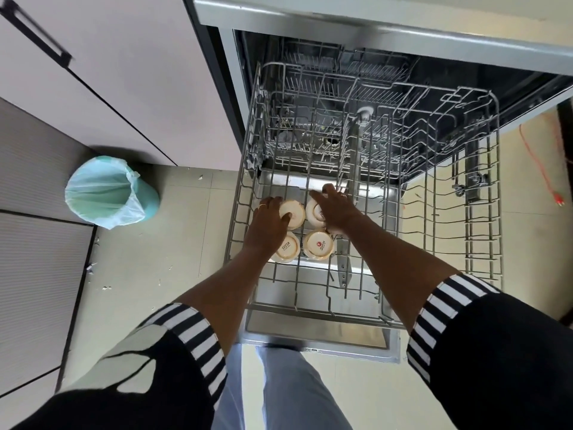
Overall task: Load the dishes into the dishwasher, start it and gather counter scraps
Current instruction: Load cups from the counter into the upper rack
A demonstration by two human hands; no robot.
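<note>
1. the dishwasher (372, 38) stood open, its door (310, 333) down and a rack (310, 308) pulled out over it.
2. four cups sat upside down in the rack's near left part, two by two: the back left cup (294, 212), the back right cup (314, 214) and two near cups (319, 245).
3. the left hand (268, 223) gripped the back left cup, fingers bent round its side and thumb on its base.
4. the right hand (336, 209) lay over the back right cup, fingers spread and nearly straight, resting on it rather than clasping it.
5. judged from this, loading had only begun: the rest of the rack was bare wire, and the deeper rack looked bare too.
6. the back cups seemed to be getting seated; other dishes were not in view.
7. left to do: finish loading, push the rack in, shut the door, start the machine and gather scraps. the counter was out of sight.
8. a lined bin (105, 193) stood on the floor near bits of litter (107, 288).
</note>
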